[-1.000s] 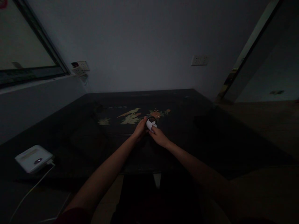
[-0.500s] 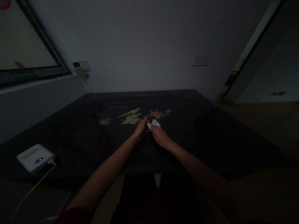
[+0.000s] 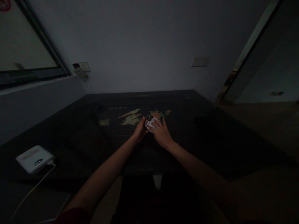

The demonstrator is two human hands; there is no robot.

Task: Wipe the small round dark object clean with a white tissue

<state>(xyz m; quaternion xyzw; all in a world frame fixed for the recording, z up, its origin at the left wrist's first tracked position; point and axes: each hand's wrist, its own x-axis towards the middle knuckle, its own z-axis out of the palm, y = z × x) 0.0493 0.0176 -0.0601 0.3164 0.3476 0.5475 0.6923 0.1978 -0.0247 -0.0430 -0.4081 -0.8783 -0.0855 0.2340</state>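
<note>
My left hand [image 3: 140, 129] is wrapped round the left side of a small dark object with a rounded rim [image 3: 148, 118]. Poor light and my fingers hide most of this object, so I cannot make out its kind. My right hand [image 3: 162, 133] presses a crumpled white tissue [image 3: 150, 123] against it, with the fingers laid over the tissue and the index finger raised at the right. Both hands meet above the dark table [image 3: 149, 152], close to its inlaid bird-and-flower picture [image 3: 130, 117].
A white box-shaped device [image 3: 35, 158] with a white cable [image 3: 32, 188] sits at the table's left front corner. Behind the table is a pale wall with sockets at left [image 3: 84, 67] and right [image 3: 200, 61]. A window [image 3: 25, 40] is at upper left, a doorway at right.
My right hand has shifted from pinching the tissue at its near edge to lying over it with fingers spread further. The tissue looks flatter now. My left hand keeps nearly the same place.
</note>
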